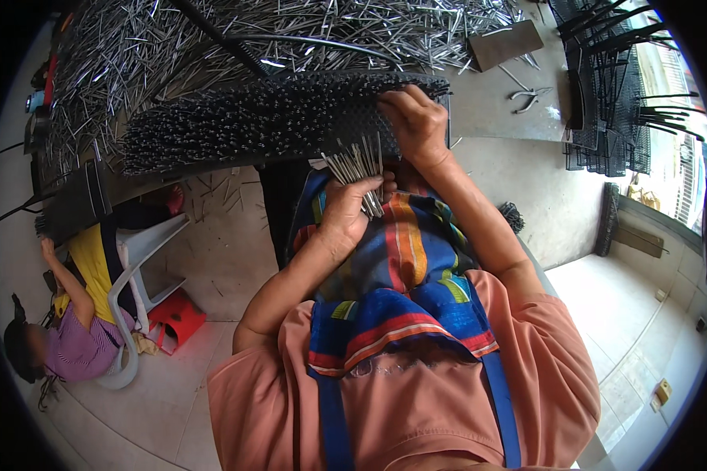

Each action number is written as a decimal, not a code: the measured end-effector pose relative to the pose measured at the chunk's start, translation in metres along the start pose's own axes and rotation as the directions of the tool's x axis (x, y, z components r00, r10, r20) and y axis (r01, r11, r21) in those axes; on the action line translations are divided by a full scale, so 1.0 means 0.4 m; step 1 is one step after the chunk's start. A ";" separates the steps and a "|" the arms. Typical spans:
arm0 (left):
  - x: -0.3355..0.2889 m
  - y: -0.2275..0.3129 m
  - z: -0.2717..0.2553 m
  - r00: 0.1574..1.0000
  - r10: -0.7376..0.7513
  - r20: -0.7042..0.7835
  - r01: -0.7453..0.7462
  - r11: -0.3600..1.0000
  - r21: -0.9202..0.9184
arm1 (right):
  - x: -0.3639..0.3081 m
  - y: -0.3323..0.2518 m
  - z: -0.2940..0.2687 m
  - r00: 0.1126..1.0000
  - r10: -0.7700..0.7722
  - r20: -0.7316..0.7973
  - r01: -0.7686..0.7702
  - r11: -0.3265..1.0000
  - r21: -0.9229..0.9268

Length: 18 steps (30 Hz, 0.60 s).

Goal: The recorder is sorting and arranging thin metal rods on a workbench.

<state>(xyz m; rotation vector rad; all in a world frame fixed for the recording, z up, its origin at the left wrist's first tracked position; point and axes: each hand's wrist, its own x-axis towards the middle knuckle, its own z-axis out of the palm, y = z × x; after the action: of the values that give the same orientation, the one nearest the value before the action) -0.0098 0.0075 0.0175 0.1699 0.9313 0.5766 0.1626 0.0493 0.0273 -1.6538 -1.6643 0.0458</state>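
My left hand (pixel 344 206) is wrapped round a bundle of thin metal rods (pixel 353 162), which fan out upward from its fingers. Just beyond it lies a long black rack (pixel 361 125) with a grid of small holes, bare toward its right part. Short dark rods (pixel 236 122) stand densely packed over the rest of it. My right hand (pixel 418 118) is over the rack's right end, thumb and fingers pinched together; whatever is between the fingertips is too small to make out.
A large heap of loose metal rods (pixel 314 31) covers the table behind the rack. To the right are a brown flat piece (pixel 507 45), pliers (pixel 530 98) and black mesh racks (pixel 605 118). A co-worker (pixel 86 337) sits at left on a grey chair (pixel 126 314), near a red bag (pixel 179 320).
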 end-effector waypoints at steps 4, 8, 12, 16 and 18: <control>-0.003 0.001 0.003 1.000 0.001 0.017 0.000 1.000 -0.017 | 0.023 -0.008 -0.012 0.987 0.131 -0.095 -0.122 0.987 0.101; 0.007 0.004 0.013 1.000 0.002 0.013 -0.002 1.000 -0.019 | 0.032 -0.001 -0.018 1.000 0.004 0.028 -0.002 0.995 -0.097; 0.012 0.000 0.008 0.999 0.001 0.040 0.001 0.998 -0.057 | 0.006 -0.016 -0.046 0.996 -0.032 0.087 0.046 0.985 -0.163; 0.000 0.008 0.017 0.997 0.002 0.077 0.000 1.000 -0.018 | -0.029 -0.006 -0.071 0.675 0.458 0.579 -0.682 0.685 0.254; -0.005 0.007 0.018 0.996 -0.001 0.085 -0.001 1.000 0.019 | -0.046 -0.017 -0.073 0.578 0.477 0.663 -0.787 0.542 0.296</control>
<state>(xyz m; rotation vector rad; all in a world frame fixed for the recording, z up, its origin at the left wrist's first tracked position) -0.0062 0.0096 0.0241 0.2102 0.8545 0.5564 0.1697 0.0184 0.0426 -1.7513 -1.0403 1.3673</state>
